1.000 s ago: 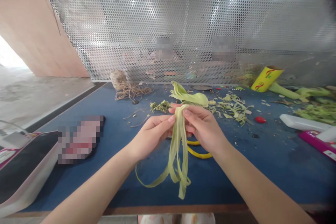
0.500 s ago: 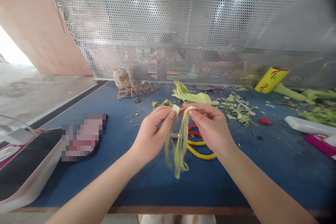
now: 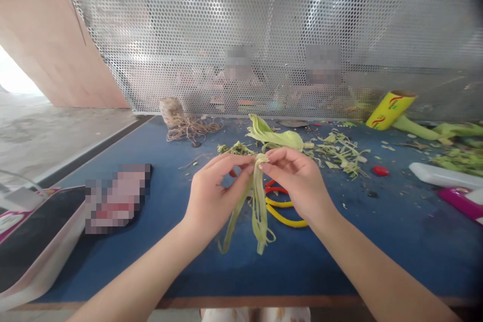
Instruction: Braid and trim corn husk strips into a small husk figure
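Observation:
Both hands meet above the middle of the blue table (image 3: 158, 201). My left hand (image 3: 213, 196) and my right hand (image 3: 298, 183) pinch the top of a bundle of pale green leaf strips (image 3: 258, 209), fingertips almost touching. The strips hang down from the pinch, with loose ends curling just above the table. Yellow and red rubber bands (image 3: 281, 206) lie on the table right behind the strips, under my right hand.
A whole green leaf (image 3: 273, 137) and leaf scraps (image 3: 339, 151) lie behind the hands. A ball of twine (image 3: 181, 121) sits at back left, a yellow roll (image 3: 390, 109) at back right. A perforated metal screen (image 3: 264, 35) closes the far edge. A scale (image 3: 33, 241) stands at left.
The bundle was pulled up through the fingers and hangs shorter than a second ago. My hands parted briefly, then came back together at its top.

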A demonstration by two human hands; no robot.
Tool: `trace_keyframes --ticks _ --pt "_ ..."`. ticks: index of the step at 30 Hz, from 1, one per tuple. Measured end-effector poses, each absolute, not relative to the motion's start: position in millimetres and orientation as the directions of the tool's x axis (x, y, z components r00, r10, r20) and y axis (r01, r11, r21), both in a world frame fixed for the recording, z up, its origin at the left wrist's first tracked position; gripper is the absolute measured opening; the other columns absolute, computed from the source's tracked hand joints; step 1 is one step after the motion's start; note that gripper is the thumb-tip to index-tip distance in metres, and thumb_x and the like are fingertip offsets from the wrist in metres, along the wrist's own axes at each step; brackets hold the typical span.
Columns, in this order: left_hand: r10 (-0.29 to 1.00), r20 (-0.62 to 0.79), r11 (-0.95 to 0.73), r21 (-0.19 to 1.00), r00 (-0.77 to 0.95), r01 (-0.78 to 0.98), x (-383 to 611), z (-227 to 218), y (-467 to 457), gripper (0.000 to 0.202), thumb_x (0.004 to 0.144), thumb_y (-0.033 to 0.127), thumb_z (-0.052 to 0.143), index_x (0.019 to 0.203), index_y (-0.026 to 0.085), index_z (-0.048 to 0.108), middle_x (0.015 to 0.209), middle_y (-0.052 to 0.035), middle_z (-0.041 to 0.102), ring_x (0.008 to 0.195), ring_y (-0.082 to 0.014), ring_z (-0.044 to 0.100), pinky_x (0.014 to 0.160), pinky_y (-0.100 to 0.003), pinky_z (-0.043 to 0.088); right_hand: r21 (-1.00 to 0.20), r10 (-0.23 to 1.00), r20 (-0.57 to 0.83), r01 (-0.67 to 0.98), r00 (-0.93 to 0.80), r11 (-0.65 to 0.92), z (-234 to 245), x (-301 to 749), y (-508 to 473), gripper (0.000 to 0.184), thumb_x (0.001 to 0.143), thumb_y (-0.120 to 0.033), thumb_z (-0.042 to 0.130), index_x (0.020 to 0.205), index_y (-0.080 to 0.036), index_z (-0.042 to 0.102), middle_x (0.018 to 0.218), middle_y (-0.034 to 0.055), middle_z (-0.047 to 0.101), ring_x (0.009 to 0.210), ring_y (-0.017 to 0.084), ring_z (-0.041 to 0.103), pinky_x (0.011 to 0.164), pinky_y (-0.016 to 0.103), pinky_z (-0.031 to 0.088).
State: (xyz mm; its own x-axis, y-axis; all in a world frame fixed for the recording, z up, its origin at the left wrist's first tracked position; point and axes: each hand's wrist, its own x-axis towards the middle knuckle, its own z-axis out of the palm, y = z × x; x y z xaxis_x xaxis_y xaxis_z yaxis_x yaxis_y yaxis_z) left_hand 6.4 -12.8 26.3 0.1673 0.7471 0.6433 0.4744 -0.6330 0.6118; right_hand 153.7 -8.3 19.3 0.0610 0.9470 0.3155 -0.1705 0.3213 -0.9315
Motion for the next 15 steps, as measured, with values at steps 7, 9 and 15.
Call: trace_keyframes --ticks 7,9,15 --pt "0.857 0.501 -0.516 0.829 0.123 0.217 11.0 28.4 -15.2 0.01 0.075 0.021 0.061 0.082 0.018 0.067 0.079 -0.0018 0.07 0.07 -0.0139 0.064 0.066 -0.022 0.052 -0.936 0.967 0.252 -0.243 0.037 0.253 20.1 153.9 -9.3 0.019 0.062 -0.025 0.072 0.069 -0.02 0.055 0.063 -0.0041 0.057 0.057 0.008 0.054 0.055 0.022 0.046" --pt "0.874 0.471 -0.486 0.858 0.123 0.164 12.0 29.8 -15.5 0.01 0.074 0.023 0.062 0.079 0.017 0.067 0.077 -0.0021 0.071 0.068 -0.014 0.065 0.064 -0.023 0.053 -0.923 0.964 0.264 -0.281 0.032 0.262 20.6 154.0 -9.5 0.021 0.061 -0.023 0.073 0.069 -0.02 0.053 0.063 -0.0051 0.055 0.056 0.007 0.053 0.054 0.021 0.046" --pt "0.896 0.432 -0.44 0.894 0.102 0.082 12.8 32.7 -14.9 0.006 0.069 0.022 0.067 0.072 0.017 0.068 0.073 -0.0013 0.071 0.065 -0.014 0.065 0.062 -0.023 0.055 -0.922 0.951 0.309 -0.24 0.024 0.305 21.1 155.9 -10.5 0.015 0.063 -0.024 0.072 0.074 -0.022 0.061 0.067 -0.0036 0.06 0.06 0.008 0.056 0.055 0.02 0.048"
